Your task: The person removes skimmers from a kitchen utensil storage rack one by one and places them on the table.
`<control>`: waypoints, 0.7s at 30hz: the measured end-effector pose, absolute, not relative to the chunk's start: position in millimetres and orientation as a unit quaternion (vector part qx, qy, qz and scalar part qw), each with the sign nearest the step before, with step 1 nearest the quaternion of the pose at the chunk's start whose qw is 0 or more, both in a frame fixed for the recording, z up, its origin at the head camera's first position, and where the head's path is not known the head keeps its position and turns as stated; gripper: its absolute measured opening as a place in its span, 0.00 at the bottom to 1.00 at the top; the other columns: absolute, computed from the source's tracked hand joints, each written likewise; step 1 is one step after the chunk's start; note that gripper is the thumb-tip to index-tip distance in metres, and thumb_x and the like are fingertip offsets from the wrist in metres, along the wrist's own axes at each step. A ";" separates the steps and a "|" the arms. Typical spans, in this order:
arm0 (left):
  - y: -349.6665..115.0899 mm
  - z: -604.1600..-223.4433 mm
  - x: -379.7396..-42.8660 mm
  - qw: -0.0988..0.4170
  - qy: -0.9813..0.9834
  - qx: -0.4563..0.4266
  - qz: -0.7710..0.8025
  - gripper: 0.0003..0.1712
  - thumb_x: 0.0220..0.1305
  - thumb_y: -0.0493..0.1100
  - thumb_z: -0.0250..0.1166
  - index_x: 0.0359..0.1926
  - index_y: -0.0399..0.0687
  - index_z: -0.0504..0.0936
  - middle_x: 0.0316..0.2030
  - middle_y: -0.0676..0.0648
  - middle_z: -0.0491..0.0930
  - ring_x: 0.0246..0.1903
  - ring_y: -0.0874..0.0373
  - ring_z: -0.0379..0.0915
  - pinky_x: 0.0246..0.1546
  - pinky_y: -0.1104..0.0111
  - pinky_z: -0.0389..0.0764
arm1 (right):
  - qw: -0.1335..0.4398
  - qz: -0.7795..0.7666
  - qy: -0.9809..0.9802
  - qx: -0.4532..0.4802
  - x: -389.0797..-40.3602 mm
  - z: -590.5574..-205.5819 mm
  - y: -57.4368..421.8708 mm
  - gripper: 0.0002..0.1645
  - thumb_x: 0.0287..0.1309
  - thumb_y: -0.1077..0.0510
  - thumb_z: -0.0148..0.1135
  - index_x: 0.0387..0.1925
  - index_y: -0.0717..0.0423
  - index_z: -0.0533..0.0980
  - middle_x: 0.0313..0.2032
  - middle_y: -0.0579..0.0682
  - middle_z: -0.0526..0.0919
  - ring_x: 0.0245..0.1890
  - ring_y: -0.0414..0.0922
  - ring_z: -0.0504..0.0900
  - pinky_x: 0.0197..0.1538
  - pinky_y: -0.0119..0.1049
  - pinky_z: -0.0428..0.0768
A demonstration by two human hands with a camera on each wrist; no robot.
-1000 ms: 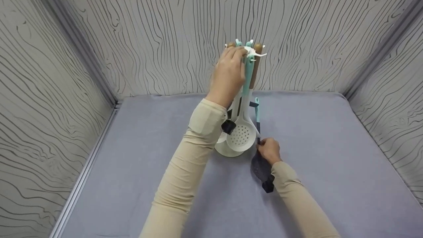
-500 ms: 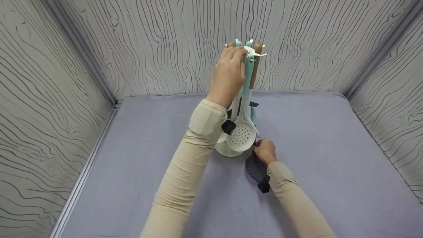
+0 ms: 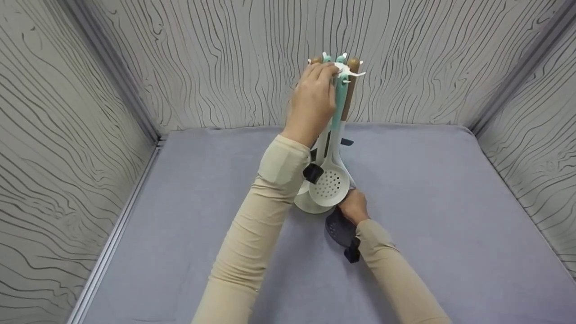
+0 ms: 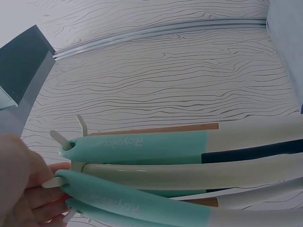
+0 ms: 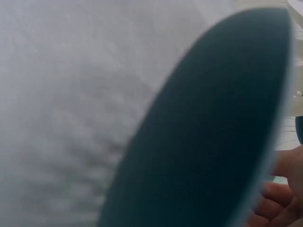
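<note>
My left hand [image 3: 312,99] grips the top of a white utensil rack [image 3: 310,206], its fingers curled over the hooked crown. In the left wrist view, turquoise handles [image 4: 137,146] hang from the hooks close by the fingers. Low on the rack's right side, my right hand [image 3: 355,206] holds a dark slotted spoon [image 3: 338,229] by the neck. Its perforated bowl points toward me, and the handle runs back behind the hanging utensils, mostly hidden. That bowl [image 5: 203,127] fills much of the right wrist view. A white skimmer [image 3: 330,186] hangs at the rack's front.
Other utensils hang around the rack, including one with a wooden handle [image 3: 351,92] and a dark one whose edge [image 3: 346,141] shows behind. Grey cloth [image 3: 450,202] covers the table. Patterned walls [image 3: 225,67] enclose the back and sides.
My right hand has moved left with the slotted spoon, closer to the rack. The spoon's turquoise handle end has passed behind the hanging utensils, out of sight. My left hand stays on the crown.
</note>
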State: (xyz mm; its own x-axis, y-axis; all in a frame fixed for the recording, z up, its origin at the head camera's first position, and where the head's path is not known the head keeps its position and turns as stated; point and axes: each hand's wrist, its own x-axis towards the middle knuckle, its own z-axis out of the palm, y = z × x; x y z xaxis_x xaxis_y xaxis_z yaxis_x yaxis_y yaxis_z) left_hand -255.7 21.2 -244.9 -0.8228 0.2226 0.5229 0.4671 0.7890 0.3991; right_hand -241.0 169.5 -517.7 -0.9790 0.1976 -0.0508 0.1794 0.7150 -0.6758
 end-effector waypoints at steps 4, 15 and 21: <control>20.5 -244.6 -256.0 0.233 -0.916 -0.189 -0.266 0.19 0.74 0.39 0.45 0.59 0.46 0.74 0.63 0.51 0.74 0.68 0.59 0.64 0.72 0.75 0.63 | 0.003 0.370 -0.923 -0.104 -242.1 -518.9 165.0 0.21 0.54 0.57 0.61 0.46 0.68 0.77 0.41 0.68 0.84 0.34 0.51 0.77 0.50 0.52 0.81; 21.9 -246.1 -256.6 0.247 -0.911 -0.193 -0.269 0.18 0.73 0.38 0.45 0.58 0.45 0.75 0.61 0.51 0.75 0.67 0.59 0.65 0.71 0.75 0.63 | 0.028 0.402 -0.911 -0.086 -237.4 -524.9 159.7 0.23 0.51 0.59 0.63 0.47 0.70 0.76 0.44 0.69 0.83 0.41 0.57 0.81 0.53 0.54 0.80; 21.0 -246.1 -256.6 0.250 -0.909 -0.193 -0.272 0.18 0.73 0.38 0.46 0.58 0.45 0.75 0.61 0.51 0.76 0.67 0.59 0.66 0.71 0.76 0.64 | 0.032 0.417 -0.904 -0.085 -239.6 -525.5 156.3 0.22 0.52 0.60 0.61 0.48 0.68 0.76 0.43 0.67 0.84 0.36 0.52 0.76 0.53 0.52 0.80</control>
